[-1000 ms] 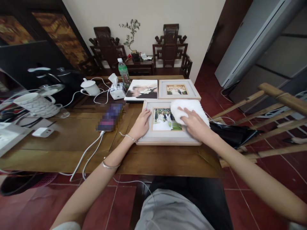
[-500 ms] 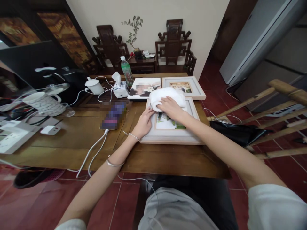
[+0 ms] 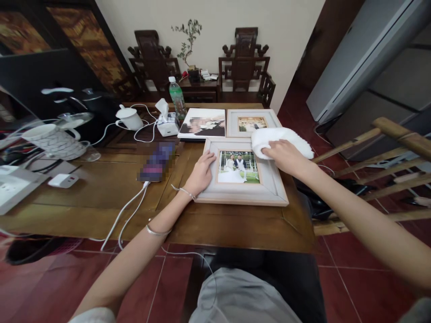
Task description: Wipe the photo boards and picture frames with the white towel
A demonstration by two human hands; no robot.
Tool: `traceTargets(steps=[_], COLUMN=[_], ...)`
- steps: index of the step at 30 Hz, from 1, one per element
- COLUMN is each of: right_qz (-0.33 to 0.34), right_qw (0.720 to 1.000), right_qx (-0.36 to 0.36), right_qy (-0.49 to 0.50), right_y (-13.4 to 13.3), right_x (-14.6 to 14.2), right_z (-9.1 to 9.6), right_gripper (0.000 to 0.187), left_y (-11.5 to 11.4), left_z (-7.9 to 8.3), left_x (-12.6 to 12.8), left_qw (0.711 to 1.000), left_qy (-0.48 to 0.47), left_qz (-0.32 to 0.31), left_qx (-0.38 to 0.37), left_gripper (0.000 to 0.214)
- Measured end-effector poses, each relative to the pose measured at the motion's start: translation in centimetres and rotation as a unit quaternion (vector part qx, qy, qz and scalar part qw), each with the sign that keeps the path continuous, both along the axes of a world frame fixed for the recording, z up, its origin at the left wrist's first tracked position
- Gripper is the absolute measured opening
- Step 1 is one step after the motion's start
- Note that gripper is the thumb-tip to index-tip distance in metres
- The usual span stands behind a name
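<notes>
Fingers (image 3: 269, 151) press cloth (image 3: 289, 137) on frame (image 3: 269, 188).

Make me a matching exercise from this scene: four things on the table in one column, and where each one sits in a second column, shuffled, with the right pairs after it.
Things:
1. white cloth
2. left hand
3. green bottle
4. phone

Places:
A. far side of the table, beside the tissue box
B. flat on the table, left of the nearest picture frame, cable plugged in
C. under the right hand, at the nearest frame's far right corner
D. on the nearest frame's left edge

Pairs: 1-C, 2-D, 3-A, 4-B
</notes>
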State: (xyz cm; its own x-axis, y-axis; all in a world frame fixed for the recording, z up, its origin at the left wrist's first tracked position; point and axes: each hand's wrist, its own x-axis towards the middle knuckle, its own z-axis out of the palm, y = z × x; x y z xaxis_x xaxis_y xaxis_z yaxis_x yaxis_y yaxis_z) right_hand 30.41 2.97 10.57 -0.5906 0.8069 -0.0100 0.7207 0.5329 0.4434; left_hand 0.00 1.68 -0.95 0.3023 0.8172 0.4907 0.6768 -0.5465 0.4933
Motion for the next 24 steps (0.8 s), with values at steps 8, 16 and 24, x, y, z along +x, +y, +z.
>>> traceTargets(steps=[8, 16, 24], right_qz=[0.069, 0.093, 0.097], right_qw=[0.996, 0.989, 0.983], right_qx=[-0.014, -0.042, -0.046], right_qy=[0.051, 0.108, 0.151], right_y=[-6.7, -11.5, -14.0], right_x=[0.6, 1.5, 1.6], right_z=[-0.1, -0.3, -0.1], right_gripper=[0.032, 0.042, 0.055], left_y=[0.2, 0.1, -0.5], left_z=[-0.3, -0.2, -0.2], left_x=[-0.2, -0.1, 0.1], left_qw=[1.0, 1.0, 1.0], left_qy=[0.005, -0.001, -0.01], left_qz=[-0.004, -0.01, -0.009], left_qx=[0.011, 0.006, 0.0], left_gripper=[0.053, 0.053, 0.051])
